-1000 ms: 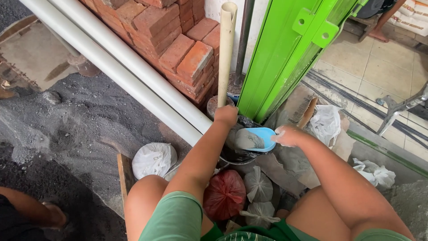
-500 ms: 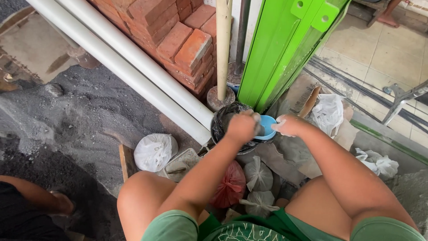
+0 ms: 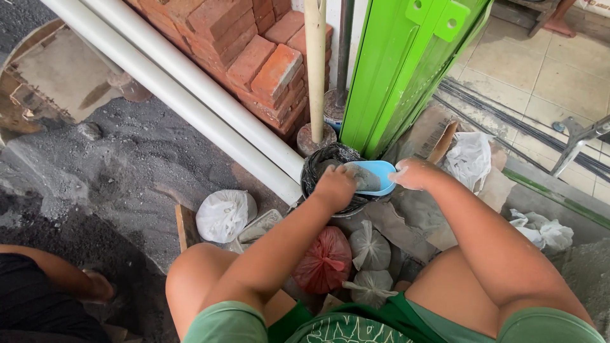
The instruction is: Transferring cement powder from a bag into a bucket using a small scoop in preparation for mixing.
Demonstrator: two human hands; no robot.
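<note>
The blue scoop (image 3: 376, 176) sits tilted over the rim of the black bucket (image 3: 316, 166), with grey powder lying in its bowl. The right hand (image 3: 412, 174) is closed around the scoop's back end, dusted pale. The left hand (image 3: 335, 187) presses its fingers into the powder at the scoop's open side, right above the bucket; whether it pinches any powder I cannot tell. By the look of it, some powder remains in the scoop and the bucket's fill level is hidden behind the hand. Below the bucket lie tied white bags (image 3: 223, 215) and a red bag (image 3: 324, 259). Behind it stand a tan pipe (image 3: 315, 63), stacked bricks (image 3: 254, 51) and a green metal frame (image 3: 406, 63).
</note>
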